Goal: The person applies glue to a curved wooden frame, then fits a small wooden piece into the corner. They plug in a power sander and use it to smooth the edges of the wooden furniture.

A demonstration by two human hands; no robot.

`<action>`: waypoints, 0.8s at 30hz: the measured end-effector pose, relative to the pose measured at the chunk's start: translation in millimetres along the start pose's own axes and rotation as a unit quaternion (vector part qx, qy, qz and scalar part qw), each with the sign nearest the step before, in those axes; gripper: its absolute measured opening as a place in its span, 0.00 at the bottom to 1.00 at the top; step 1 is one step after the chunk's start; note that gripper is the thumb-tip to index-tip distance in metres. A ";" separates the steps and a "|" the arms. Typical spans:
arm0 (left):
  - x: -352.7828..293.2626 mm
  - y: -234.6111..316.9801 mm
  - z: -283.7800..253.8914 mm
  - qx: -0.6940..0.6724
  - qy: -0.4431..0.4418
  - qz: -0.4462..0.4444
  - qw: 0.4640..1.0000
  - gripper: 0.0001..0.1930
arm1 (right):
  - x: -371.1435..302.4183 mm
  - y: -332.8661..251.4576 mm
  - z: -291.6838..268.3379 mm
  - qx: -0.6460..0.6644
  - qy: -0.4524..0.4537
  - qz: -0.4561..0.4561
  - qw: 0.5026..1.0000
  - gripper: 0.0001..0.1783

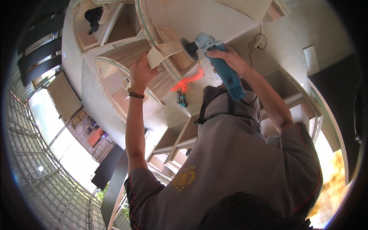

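Observation:
My right hand is wrapped round the body of a teal and grey angle grinder. The grinder's round dark disc points left, close to the end of a pale curved wooden piece but seemingly apart from it. Whether the disc spins cannot be told. My left hand, with a beaded bracelet at the wrist, grips the near left end of that piece; its fingertips are partly hidden. Beneath the piece lies a curved wooden frame with green-lined edges.
An orange coiled air hose runs to a teal nail gun on the floor. Unfinished cabinet frames stand below and to the right. Dark cloth sits in a far left compartment. A power socket with a cord lies at far right.

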State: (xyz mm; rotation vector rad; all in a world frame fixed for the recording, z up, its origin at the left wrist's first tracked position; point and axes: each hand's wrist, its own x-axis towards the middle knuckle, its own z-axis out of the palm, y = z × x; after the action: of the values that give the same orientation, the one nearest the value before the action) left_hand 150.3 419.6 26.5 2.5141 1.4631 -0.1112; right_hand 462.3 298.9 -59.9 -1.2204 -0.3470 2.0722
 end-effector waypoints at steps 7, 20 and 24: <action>-1.4 -4.4 7.0 -0.019 0.050 0.028 0.998 0.20 | 9.3 4.7 14.0 -0.076 -0.015 -0.027 0.997 0.49; -2.2 -3.2 6.9 -0.013 0.040 0.016 0.999 0.18 | 16.9 6.7 23.8 -0.116 -0.009 -0.081 0.990 0.44; -1.0 -1.6 5.8 -0.022 0.042 0.020 0.999 0.20 | 17.8 7.9 24.0 -0.095 -0.010 -0.065 0.993 0.42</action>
State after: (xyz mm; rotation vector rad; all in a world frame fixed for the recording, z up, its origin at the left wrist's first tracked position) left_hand 148.8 418.1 20.8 2.5387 1.4299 0.0336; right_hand 433.0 308.1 -63.4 -1.2533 -0.6280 1.9757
